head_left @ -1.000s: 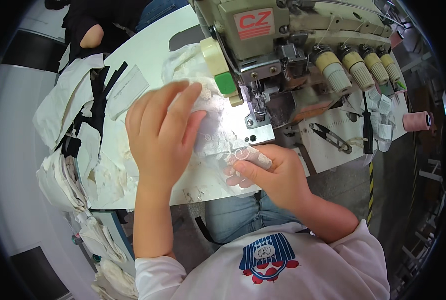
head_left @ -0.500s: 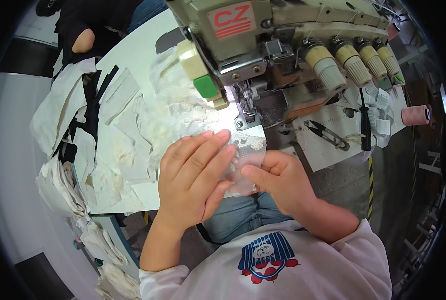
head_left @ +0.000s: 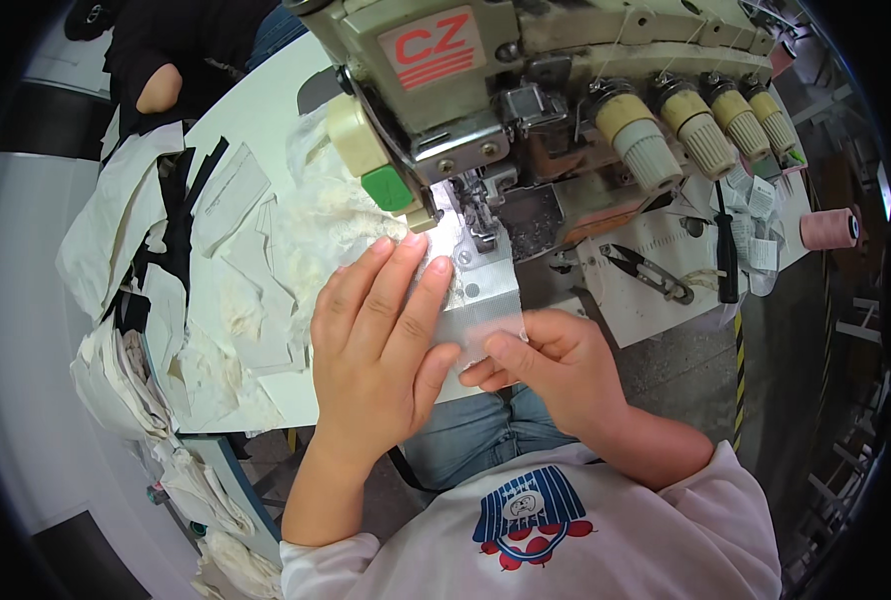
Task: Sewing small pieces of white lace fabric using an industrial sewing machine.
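Observation:
Sheer white fabric (head_left: 478,322) lies over the front of the overlock sewing machine (head_left: 446,110), its far edge at the presser foot. My left hand (head_left: 381,330) rests flat on the fabric, fingers stretched toward the needle area. My right hand (head_left: 556,365) pinches the fabric's near right edge between thumb and fingers. Beyond my left fingertips, whitish lace fabric (head_left: 341,205) is bunched on the white table, left of the machine.
Paper pieces (head_left: 256,250) and black strips (head_left: 181,220) cover the table's left side. To the right lie thread snips (head_left: 648,272), a black screwdriver (head_left: 728,245), white labels (head_left: 763,225) and a pink thread spool (head_left: 830,229). Another person's arm (head_left: 156,90) shows at the far left.
The fabric under my hands has moved toward the presser foot, and its lace motif has passed from sight. My left fingers have shifted slightly farther away and left. The right hand still pinches the edge.

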Available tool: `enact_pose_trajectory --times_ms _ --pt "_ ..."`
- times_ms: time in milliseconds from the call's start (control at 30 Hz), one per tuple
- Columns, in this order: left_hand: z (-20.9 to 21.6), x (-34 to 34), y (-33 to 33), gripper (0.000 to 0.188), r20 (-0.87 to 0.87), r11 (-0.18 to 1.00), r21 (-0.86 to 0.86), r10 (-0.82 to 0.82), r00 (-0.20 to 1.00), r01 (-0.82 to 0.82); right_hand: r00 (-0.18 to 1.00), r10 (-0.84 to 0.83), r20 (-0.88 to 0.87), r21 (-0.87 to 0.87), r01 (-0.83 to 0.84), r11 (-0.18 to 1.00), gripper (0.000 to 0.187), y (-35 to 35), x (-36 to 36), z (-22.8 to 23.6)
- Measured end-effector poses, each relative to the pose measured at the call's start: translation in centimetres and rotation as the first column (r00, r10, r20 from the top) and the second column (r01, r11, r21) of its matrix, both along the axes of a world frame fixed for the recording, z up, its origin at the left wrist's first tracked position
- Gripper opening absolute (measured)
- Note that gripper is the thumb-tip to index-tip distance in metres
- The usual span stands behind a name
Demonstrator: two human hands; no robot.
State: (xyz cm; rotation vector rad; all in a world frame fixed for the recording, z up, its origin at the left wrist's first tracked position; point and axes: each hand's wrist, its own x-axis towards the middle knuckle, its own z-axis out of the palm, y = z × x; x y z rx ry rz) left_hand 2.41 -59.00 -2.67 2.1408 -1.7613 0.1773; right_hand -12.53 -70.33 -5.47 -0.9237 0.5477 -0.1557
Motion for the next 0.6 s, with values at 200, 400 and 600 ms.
enact_pose_trajectory --times_ms 200,400,600 --pt "-0.1 1.7 1.1 0.047 -0.004 1.000 -0.013 -0.012 1.000 0.012 1.000 0.023 -0.016 -0.004 -0.023 1.000 0.024 0.3 0.0 -0.2" --pt "0.7 5.9 6.6 0.032 -0.098 0.922 -0.194 0.321 0.942 -0.334 0.963 0.240 -0.120 -0.051 -0.248 0.967 0.027 1.0 -1.8 -1.5" --pt "-0.2 6.5 12.0 0.027 -0.057 0.789 -0.121 0.601 0.798 -0.603 0.907 0.387 -0.167 -0.052 -0.400 0.915 0.026 2.6 -2.4 -2.4"
